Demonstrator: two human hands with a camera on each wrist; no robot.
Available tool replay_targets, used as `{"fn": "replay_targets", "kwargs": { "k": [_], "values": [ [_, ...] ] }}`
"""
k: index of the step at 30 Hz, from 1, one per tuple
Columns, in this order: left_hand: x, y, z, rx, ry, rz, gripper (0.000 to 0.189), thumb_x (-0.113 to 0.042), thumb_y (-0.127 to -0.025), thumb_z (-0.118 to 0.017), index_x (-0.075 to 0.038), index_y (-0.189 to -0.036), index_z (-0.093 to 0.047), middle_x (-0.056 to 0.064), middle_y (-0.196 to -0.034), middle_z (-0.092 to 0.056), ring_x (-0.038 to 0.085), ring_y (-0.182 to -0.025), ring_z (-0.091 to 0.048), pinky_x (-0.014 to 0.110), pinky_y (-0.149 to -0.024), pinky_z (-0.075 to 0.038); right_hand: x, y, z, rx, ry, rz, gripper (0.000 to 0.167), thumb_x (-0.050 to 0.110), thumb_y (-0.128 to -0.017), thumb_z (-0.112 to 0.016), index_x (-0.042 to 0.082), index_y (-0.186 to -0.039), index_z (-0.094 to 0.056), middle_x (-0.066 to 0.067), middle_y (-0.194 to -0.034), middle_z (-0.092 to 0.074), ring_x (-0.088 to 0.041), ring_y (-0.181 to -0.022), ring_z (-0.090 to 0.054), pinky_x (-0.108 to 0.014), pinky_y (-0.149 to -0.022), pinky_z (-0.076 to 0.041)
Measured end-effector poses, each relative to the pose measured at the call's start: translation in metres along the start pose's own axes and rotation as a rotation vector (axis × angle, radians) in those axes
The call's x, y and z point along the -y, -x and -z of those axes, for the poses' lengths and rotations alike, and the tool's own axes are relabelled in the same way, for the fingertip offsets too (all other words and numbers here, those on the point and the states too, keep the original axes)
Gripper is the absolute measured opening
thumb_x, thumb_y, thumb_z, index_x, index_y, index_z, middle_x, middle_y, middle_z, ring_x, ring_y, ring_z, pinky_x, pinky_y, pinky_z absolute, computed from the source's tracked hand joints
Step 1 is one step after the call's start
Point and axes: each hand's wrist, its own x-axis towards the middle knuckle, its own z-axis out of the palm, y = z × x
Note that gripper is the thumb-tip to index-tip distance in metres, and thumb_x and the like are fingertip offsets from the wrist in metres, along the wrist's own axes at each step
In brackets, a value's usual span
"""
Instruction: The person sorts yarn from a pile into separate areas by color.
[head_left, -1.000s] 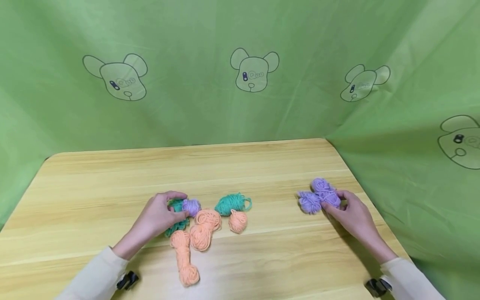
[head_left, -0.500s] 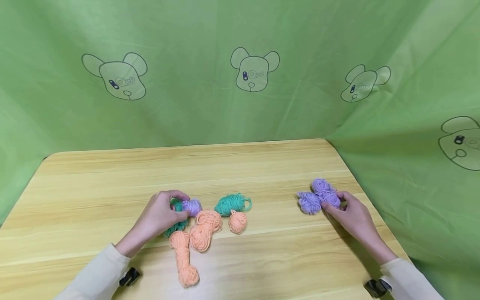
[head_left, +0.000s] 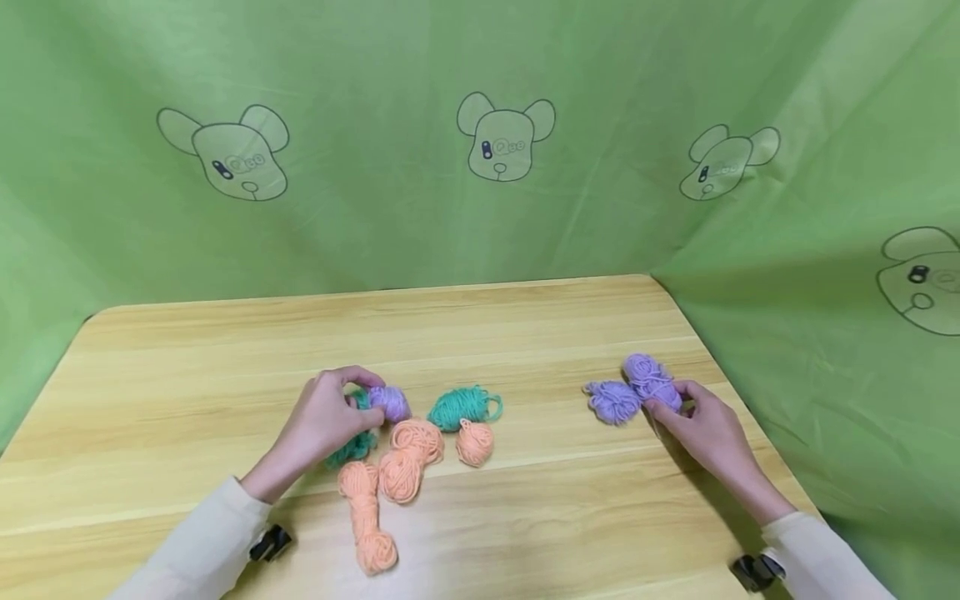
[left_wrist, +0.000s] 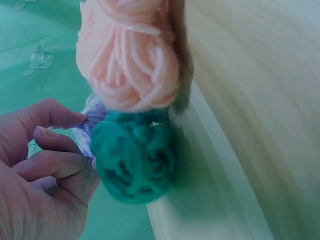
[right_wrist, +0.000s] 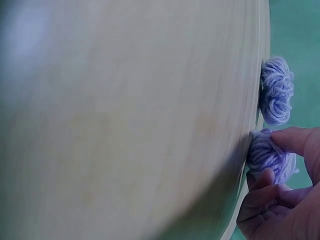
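Observation:
At the table's left-middle, my left hand [head_left: 328, 417] pinches a small purple yarn ball [head_left: 390, 403] between thumb and fingers. A green yarn bundle [head_left: 351, 448] lies partly hidden under that hand; in the left wrist view the green bundle [left_wrist: 132, 160] overlaps the purple yarn [left_wrist: 90, 120]. Over at the right, my right hand [head_left: 707, 429] grips the near end of a longer purple yarn skein [head_left: 651, 382], thumb on one side and fingers on the other. A second purple skein [head_left: 612, 402] lies just left of it on the table.
Close to the left hand lie a knobbed peach yarn skein [head_left: 408, 462] and a longer peach one [head_left: 366, 517]. Further right are a green skein [head_left: 459, 408] and a small peach ball [head_left: 476, 442]. A green curtain [head_left: 600, 233] hangs behind the wooden table [head_left: 525, 333].
My left hand has risen slightly away and to the right with the small purple ball. The loose purple skein has shifted a little left. My right hand stays nearly still.

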Motion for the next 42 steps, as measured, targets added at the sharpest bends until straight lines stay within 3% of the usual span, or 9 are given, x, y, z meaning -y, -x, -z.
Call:
{"fn": "replay_targets", "kwargs": {
  "k": [4, 10, 21, 30, 36, 39, 42],
  "values": [
    [-0.006, -0.001, -0.001, -0.026, 0.042, 0.000, 0.038, -0.002, -0.085, -0.081, -0.004, -0.122, -0.075, 0.003, -0.062, -0.054, 0.012, -0.052, -0.043, 0.025, -0.046, -0.036, 0.000, 0.000, 0.002, 0.006, -0.002, -0.003, 0.057, 0.041, -0.107, -0.072, -0.009, -0.132, -0.061, -0.013, -0.094, -0.068, -0.025, -0.079, -0.059, -0.038, -0.066, -0.048],
    [-0.019, -0.003, -0.006, -0.011, 0.153, 0.010, 0.039, -0.002, -0.085, -0.078, -0.005, -0.124, -0.075, 0.000, -0.058, -0.053, 0.011, -0.049, -0.041, 0.025, -0.045, -0.036, 0.000, 0.001, 0.002, 0.009, 0.002, -0.017, 0.061, 0.043, -0.107, -0.070, -0.009, -0.136, -0.061, -0.013, -0.094, -0.069, -0.026, -0.080, -0.060, -0.039, -0.068, -0.048],
    [-0.032, -0.003, -0.011, -0.054, 0.262, 0.022, 0.043, -0.004, -0.083, -0.077, -0.010, -0.126, -0.075, -0.004, -0.057, -0.044, 0.012, -0.049, -0.037, 0.025, -0.045, -0.034, -0.002, 0.003, 0.003, -0.001, -0.010, -0.025, 0.064, 0.042, -0.107, -0.069, -0.010, -0.143, -0.057, -0.021, -0.108, -0.071, -0.029, -0.089, -0.064, -0.040, -0.072, -0.049],
    [-0.040, -0.006, -0.014, -0.057, 0.374, -0.044, 0.040, -0.001, -0.086, -0.076, -0.008, -0.125, -0.075, -0.004, -0.054, -0.041, 0.010, -0.046, -0.033, 0.023, -0.044, -0.030, -0.003, 0.004, 0.003, 0.001, -0.019, -0.030, 0.065, 0.041, -0.108, -0.068, -0.011, -0.145, -0.054, -0.024, -0.114, -0.069, -0.031, -0.092, -0.065, -0.039, -0.073, -0.050],
    [-0.055, -0.006, -0.024, -0.061, 0.386, -0.070, 0.039, -0.001, -0.086, -0.077, -0.010, -0.124, -0.076, -0.005, -0.054, -0.041, 0.010, -0.047, -0.033, 0.024, -0.044, -0.030, -0.002, 0.005, 0.004, -0.003, -0.028, -0.041, 0.065, 0.041, -0.108, -0.067, -0.010, -0.145, -0.050, -0.028, -0.123, -0.065, -0.034, -0.095, -0.064, -0.039, -0.074, -0.049],
    [-0.064, -0.007, -0.033, -0.052, 0.399, -0.071, 0.038, -0.001, -0.085, -0.077, -0.010, -0.123, -0.077, -0.003, -0.061, -0.051, 0.009, -0.048, -0.034, 0.023, -0.043, -0.030, -0.002, 0.005, 0.004, -0.002, -0.026, -0.045, 0.064, 0.041, -0.108, -0.067, -0.009, -0.145, -0.050, -0.027, -0.122, -0.065, -0.033, -0.094, -0.063, -0.039, -0.073, -0.049],
    [-0.072, -0.007, -0.043, -0.029, 0.422, -0.068, 0.035, -0.003, -0.086, -0.078, -0.009, -0.121, -0.078, 0.003, -0.088, -0.068, 0.008, -0.048, -0.037, 0.023, -0.045, -0.034, -0.002, 0.004, 0.004, 0.003, -0.030, -0.044, 0.063, 0.042, -0.108, -0.066, -0.008, -0.144, -0.051, -0.026, -0.120, -0.066, -0.032, -0.092, -0.063, -0.039, -0.072, -0.049]
  ]
}}
